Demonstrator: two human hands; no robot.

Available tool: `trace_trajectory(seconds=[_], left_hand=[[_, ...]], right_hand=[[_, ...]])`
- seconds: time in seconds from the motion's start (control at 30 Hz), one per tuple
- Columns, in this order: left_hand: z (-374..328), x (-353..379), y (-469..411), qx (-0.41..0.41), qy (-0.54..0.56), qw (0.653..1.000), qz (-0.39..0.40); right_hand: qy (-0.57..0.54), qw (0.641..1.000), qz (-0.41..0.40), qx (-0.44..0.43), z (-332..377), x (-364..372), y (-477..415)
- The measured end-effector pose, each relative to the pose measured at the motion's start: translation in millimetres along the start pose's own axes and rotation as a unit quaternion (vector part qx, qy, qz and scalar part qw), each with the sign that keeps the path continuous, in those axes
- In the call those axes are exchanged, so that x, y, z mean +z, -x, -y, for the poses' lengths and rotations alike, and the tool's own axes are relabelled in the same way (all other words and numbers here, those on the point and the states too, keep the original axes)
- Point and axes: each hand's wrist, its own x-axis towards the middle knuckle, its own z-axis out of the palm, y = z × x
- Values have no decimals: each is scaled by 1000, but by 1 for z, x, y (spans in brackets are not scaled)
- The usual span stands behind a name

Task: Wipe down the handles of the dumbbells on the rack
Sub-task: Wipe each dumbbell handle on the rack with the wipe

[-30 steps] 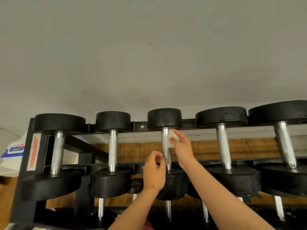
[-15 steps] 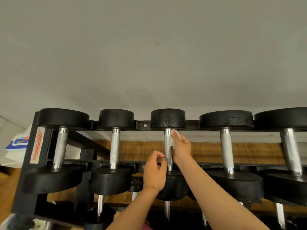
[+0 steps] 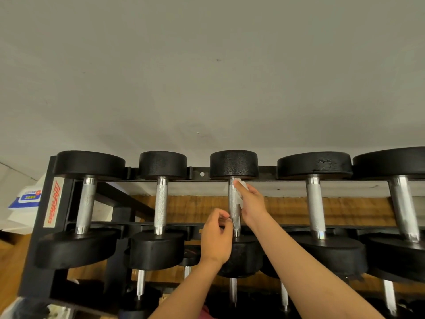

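Centre frame: the right hand (image 3: 251, 203) pinches a white wipe (image 3: 243, 188) against the top of the middle dumbbell's knurled handle (image 3: 234, 208), just under its upper head. Lower down, the left hand (image 3: 216, 238) curls its fingertips onto that handle's left side. The black rack (image 3: 46, 226) carries five dumbbells across its top row. A wipes packet (image 3: 27, 199) sits far left, behind the rack's post.
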Motion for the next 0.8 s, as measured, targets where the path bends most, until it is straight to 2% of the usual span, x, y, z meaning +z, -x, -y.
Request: trace_trajectory(seconds=[0.07, 0.2, 0.33, 0.4, 0.53, 0.7, 0.8], left_hand=[[0, 0, 0, 2, 0, 1000, -1], [-1, -1, 1, 3, 6, 1000, 0], [0, -1, 1, 4, 10, 1000, 2], [0, -1, 1, 4, 9, 1000, 3], [0, -1, 1, 7, 14, 1000, 4], [1, -1, 1, 8, 8, 1000, 1], [0, -1, 0, 4, 6, 1000, -1]], right_hand=[[28, 999, -1, -17, 3, 1, -1], [10, 999, -44, -31, -4, -1, 0], [67, 997, -11, -30, 5, -1, 0], [89, 995, -26, -46, 8, -1, -1], [49, 994, -78, -56, -1, -1, 1], [74, 996, -41, -34, 8, 4, 1], [65, 995, -62, -52, 8, 3, -1]])
